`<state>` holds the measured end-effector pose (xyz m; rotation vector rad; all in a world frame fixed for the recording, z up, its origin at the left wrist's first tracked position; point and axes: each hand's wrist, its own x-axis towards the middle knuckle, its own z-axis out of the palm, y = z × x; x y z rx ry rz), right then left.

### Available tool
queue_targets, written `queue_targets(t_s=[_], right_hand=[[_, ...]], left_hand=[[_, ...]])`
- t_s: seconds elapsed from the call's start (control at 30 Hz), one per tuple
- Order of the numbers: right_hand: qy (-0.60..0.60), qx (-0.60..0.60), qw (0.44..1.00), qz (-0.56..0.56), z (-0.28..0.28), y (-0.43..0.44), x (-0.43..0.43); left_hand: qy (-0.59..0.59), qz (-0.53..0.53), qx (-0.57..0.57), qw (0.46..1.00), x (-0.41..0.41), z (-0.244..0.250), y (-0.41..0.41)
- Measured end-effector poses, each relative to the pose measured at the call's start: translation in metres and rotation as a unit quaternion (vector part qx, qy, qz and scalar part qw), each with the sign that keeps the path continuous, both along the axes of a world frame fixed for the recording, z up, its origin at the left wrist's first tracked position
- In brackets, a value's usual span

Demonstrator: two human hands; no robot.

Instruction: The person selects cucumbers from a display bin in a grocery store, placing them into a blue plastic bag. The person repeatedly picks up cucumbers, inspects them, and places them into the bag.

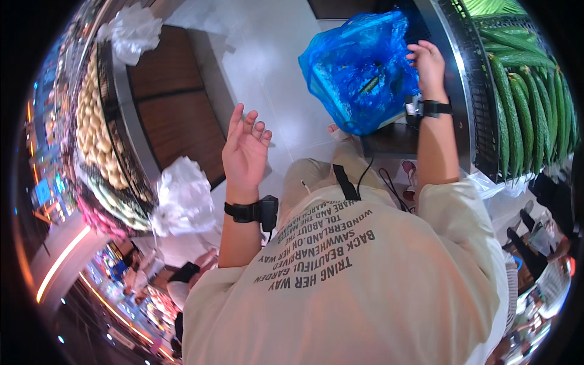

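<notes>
My left hand [247,154] is raised over the aisle floor, palm up, with its fingers apart and nothing in it. My right hand [428,66] hovers at the right side of a blue plastic bag [337,59], its fingers bent and no object visible in them. The bag lines an open container standing on the floor, and a small dark green vegetable piece [369,85] lies inside. To the right of that hand, long green cucumbers [524,107] fill a black plastic crate [483,105] on a metal-edged stand.
On the left, a display stand with brown panels [171,86] holds potatoes [98,137] and pale green vegetables [114,200]. Clear plastic bags [185,196] hang along its edge. Grey tiled floor [264,68] runs between the stands. Other people [189,278] are behind me.
</notes>
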<state>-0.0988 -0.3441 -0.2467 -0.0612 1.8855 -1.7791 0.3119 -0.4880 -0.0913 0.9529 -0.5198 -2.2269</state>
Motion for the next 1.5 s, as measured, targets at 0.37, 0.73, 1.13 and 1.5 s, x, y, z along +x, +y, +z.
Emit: queue_targets(t_s=[0.37, 0.73, 1.13, 1.5], right_hand=[[-0.133, 0.026, 0.964, -0.229, -0.08, -0.019, 0.086], [-0.138, 0.392, 0.892, -0.179, -0.154, 0.015, 0.066], [0.082, 0.423, 0.871, -0.237, -0.212, -0.045, 0.112], [-0.145, 0.345, 0.927, -0.037, -0.027, -0.136, 0.231]], left_hand=[[0.015, -0.346, 0.144, 0.927, -0.172, -0.084, -0.155], [-0.154, -0.6, -0.019, 0.785, -0.295, -0.114, -0.203], [-0.212, -0.825, -0.165, 0.498, -0.355, -0.243, -0.151], [-0.259, -0.793, -0.014, 0.551, -0.53, -0.314, -0.063]])
